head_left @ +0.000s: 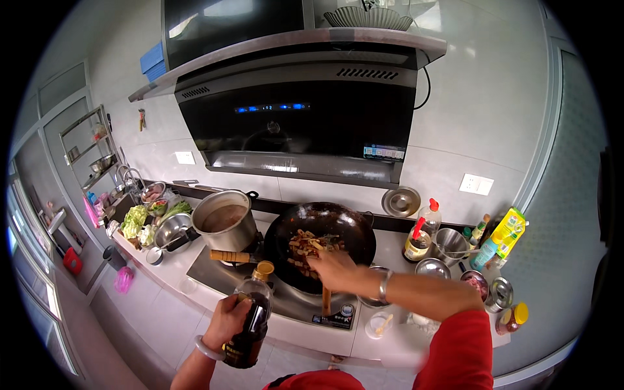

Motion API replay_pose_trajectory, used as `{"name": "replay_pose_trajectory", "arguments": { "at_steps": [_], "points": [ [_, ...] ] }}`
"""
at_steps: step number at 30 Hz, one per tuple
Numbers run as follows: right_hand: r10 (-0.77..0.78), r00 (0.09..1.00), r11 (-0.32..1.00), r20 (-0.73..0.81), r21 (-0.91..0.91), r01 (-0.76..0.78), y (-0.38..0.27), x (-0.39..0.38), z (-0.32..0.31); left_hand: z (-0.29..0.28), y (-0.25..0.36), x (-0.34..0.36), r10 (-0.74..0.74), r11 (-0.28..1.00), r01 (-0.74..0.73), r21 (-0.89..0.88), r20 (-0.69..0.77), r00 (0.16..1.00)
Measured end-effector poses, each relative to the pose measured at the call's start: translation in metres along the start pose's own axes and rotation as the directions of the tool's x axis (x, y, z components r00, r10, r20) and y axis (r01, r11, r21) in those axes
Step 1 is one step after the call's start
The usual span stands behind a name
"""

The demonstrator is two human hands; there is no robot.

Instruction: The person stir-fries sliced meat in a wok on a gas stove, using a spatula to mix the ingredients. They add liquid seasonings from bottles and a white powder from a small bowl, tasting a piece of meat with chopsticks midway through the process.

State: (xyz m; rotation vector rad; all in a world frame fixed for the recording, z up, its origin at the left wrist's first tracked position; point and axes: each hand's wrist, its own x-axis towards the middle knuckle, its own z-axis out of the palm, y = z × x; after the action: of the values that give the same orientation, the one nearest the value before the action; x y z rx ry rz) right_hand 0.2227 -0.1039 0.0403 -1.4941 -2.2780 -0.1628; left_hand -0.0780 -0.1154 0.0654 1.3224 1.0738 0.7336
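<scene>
My left hand is closed round the neck-side grip of a large bottle of dark liquid, held upright in front of the stove with its yellow-brown cap on. Over the near side of a black wok, my right hand reaches down with bent fingers at the food. Whatever those fingers hold is hidden. Browned, chopped food pieces lie in the wok. A wooden utensil handle sticks out over the near rim, just below my right hand. The wok's own wooden handle points left.
A steel pot of liquid stands left of the wok on the gas stove. Vegetables and a steel bowl sit further left. Sauce bottles, steel bowls and a yellow pouch crowd the right counter. A range hood overhangs.
</scene>
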Motion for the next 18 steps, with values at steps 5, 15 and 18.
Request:
{"name": "replay_pose_trajectory", "arguments": {
  "at_steps": [5,15,18],
  "points": [
    [-0.067,0.946,0.998,0.318,0.014,0.066,-0.001,-0.067,0.074,-0.003,-0.020,0.034,-0.128,0.991,0.126,0.035,0.074,0.989],
    [0.153,0.951,0.988,-0.268,0.062,-0.142,0.068,-0.047,-0.011,0.009,0.002,0.073,-0.242,0.966,0.228,0.125,0.107,0.964],
    [0.663,0.719,0.589,-0.207,0.737,-0.332,0.065,-0.063,-0.057,0.010,0.006,0.079,-0.278,0.958,0.260,0.124,0.157,0.948]
  ]
}}
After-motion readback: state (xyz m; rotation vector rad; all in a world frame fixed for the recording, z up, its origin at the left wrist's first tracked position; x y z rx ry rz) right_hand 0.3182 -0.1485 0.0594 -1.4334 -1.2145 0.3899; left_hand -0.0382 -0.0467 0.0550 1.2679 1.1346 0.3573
